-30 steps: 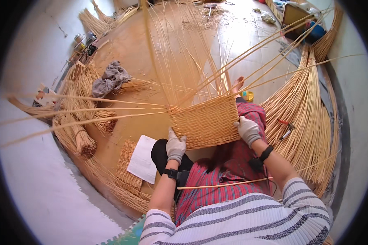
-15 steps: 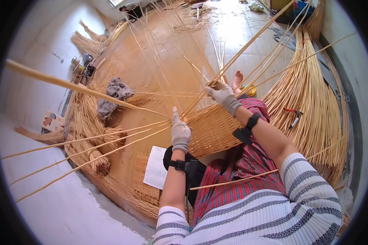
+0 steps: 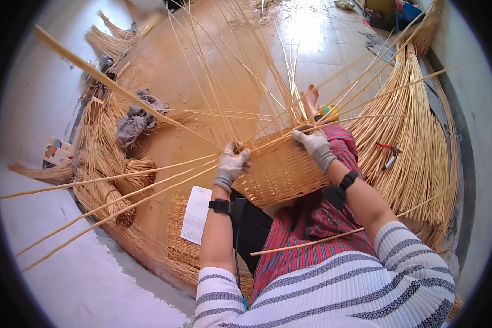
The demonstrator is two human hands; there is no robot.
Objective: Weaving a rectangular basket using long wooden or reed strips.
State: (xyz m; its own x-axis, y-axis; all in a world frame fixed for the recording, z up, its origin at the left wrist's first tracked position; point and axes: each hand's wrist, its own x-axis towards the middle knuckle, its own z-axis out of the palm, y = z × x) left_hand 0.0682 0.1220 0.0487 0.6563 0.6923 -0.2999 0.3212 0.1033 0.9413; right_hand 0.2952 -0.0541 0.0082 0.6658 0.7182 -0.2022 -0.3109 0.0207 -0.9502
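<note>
A woven wicker panel (image 3: 284,177) with long upright rods (image 3: 246,65) along its far edge leans across my lap. My left hand (image 3: 232,165), in a pale work glove, is closed at the panel's far left corner, fingers curled on the wicker rods there. Several rods fan out leftward from it, one of them thick (image 3: 109,82). My right hand (image 3: 315,146), gloved too, pinches rods at the panel's far right edge. Long rods (image 3: 388,98) stretch from there toward the upper right. The fingertips of both hands are partly hidden among the rods.
A big sheaf of rods (image 3: 410,126) lies at right, with red-handled pruning shears (image 3: 389,155) on it. Tied bundles (image 3: 101,136) and a grey cloth (image 3: 139,119) lie left. A paper sheet (image 3: 195,215) rests on another woven piece (image 3: 176,232). A loose rod (image 3: 306,242) crosses my lap.
My right hand has come down from above the panel to its far edge, bringing rods lower. My left hand's outstretched index finger has curled in at the corner.
</note>
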